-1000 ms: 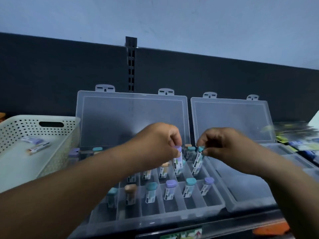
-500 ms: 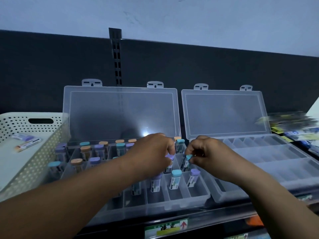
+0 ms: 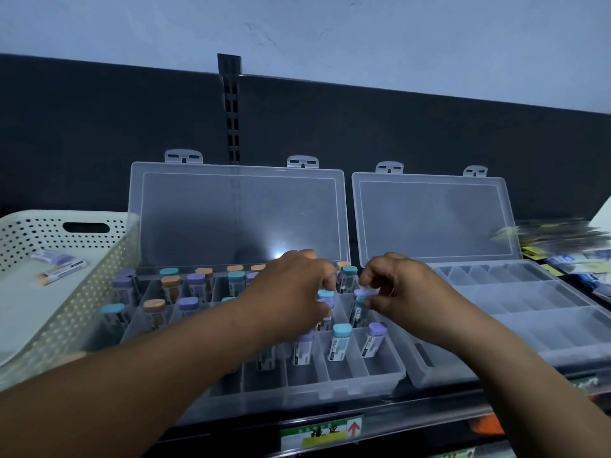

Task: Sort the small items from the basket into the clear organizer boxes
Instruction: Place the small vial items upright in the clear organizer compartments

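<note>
The left clear organizer box (image 3: pixel 344 390) stands open, with several small tubes capped in purple, teal and orange upright in its compartments. My left hand (image 3: pixel 291 292) reaches over its right side, and its thumb and fingers pinch a purple-capped tube (image 3: pixel 325 305) in a middle-row compartment. My right hand (image 3: pixel 405 292) is close beside it and pinches the top of a pale purple-capped tube (image 3: pixel 361 295) in the neighbouring compartment. The right clear organizer box (image 3: pixel 529 309) is open with bare compartments. On the left, the white perforated basket (image 3: pixel 66 325) holds two small items (image 3: pixel 59 269).
Both lids lean back against the dark shelf panel (image 3: pixel 330 120). Blurred packaged goods (image 3: pixel 568 256) lie at the far right. A shelf edge with a green label (image 3: pixel 320 433) runs along the front, below the boxes.
Both hands came down from above the box into its right-hand compartments, carrying their tubes. The camera view dropped, so more of the boxes shows.
</note>
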`<state>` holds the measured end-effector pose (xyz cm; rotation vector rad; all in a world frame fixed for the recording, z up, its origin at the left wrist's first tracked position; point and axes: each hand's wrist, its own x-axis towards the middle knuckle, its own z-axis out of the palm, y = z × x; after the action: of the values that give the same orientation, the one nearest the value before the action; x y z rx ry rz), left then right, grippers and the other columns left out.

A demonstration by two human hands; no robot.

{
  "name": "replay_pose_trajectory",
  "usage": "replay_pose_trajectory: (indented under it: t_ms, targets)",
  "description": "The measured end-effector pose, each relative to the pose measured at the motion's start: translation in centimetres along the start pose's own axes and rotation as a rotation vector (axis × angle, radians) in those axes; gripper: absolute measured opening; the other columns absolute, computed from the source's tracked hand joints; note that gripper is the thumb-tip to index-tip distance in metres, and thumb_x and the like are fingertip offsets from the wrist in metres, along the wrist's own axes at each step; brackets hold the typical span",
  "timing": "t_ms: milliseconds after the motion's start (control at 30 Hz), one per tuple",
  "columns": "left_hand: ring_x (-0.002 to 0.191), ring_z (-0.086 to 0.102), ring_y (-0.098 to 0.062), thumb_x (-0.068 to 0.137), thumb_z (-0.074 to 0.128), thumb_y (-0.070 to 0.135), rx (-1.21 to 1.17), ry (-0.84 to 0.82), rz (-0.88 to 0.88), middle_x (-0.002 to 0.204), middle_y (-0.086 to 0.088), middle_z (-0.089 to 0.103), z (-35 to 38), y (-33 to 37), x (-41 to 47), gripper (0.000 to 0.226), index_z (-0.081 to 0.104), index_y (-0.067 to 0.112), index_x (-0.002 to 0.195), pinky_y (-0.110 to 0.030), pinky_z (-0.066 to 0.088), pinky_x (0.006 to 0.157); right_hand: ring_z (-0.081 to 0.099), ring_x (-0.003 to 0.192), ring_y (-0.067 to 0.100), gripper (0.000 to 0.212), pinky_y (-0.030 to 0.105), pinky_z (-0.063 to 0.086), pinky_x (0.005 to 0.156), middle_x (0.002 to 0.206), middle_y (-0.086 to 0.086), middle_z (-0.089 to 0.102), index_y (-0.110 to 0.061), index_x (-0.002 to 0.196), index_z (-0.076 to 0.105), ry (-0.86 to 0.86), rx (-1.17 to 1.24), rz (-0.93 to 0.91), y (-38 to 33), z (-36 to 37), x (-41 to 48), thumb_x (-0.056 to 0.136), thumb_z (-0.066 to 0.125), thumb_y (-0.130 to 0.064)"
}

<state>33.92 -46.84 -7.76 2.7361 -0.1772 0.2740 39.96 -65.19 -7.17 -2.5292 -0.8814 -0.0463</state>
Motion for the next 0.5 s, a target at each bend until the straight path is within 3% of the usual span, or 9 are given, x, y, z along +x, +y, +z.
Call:
replay_pose_trajectory:
  t_ms: [133, 233, 367, 500]
  targets:
    - [0.096, 0.048, -0.012, 0.081, 0.068, 0.035, 0.038, 0.070, 0.019, 0.097, 0.008, 0.051, -1.6, -0.9, -0.6, 0.021, 0.062, 0.030, 0.101, -0.030, 0.043, 0.079, 0.054, 0.080, 0.013, 0.014, 0.030, 0.047, 0.075, 0.088, -0.009, 0.050, -0.023, 0.094, 0.060, 0.051, -0.080, -0.062, -2.3, -0.5, 0.7, 0.084, 0.070, -0.022]
    - [0.113, 0.045, -0.016, 0.085, 0.064, 0.039, 0.145, 0.114, 0.045, 0.119, 0.003, 0.052, -3.2, -2.7, -1.3, 0.042, 0.055, 0.026, 0.123, -0.030, 0.039, 0.092, 0.053, 0.099, 0.014, 0.028, 0.023, 0.040, 0.083, 0.103, -0.008, 0.051, -0.024, 0.115, 0.060, 0.042, -0.151, -0.124, -4.7, 0.1, 1.6, 0.088, 0.066, -0.028]
    - [0.142, 0.021, -0.018, 0.086, 0.055, 0.053, 0.311, 0.118, 0.002, 0.154, -0.001, 0.026, -5.4, -5.6, -2.7, 0.073, 0.028, 0.023, 0.147, -0.031, 0.018, 0.114, 0.034, 0.134, 0.017, 0.065, 0.026, 0.027, 0.110, 0.147, -0.003, 0.038, -0.024, 0.148, 0.033, -0.015, -0.284, -0.198, -7.7, 1.2, 3.1, 0.091, 0.059, -0.041]
    - [0.147, 0.001, -0.017, 0.087, 0.049, 0.060, 0.371, 0.103, -0.096, 0.161, 0.000, 0.004, -8.2, -9.2, -5.2, 0.084, 0.009, 0.024, 0.152, -0.033, 0.006, 0.117, 0.012, 0.146, 0.017, 0.080, 0.028, 0.010, 0.119, 0.161, -0.001, 0.013, -0.022, 0.154, 0.011, -0.086, -0.341, -0.260, -11.7, 2.7, 4.8, 0.092, 0.054, -0.048]
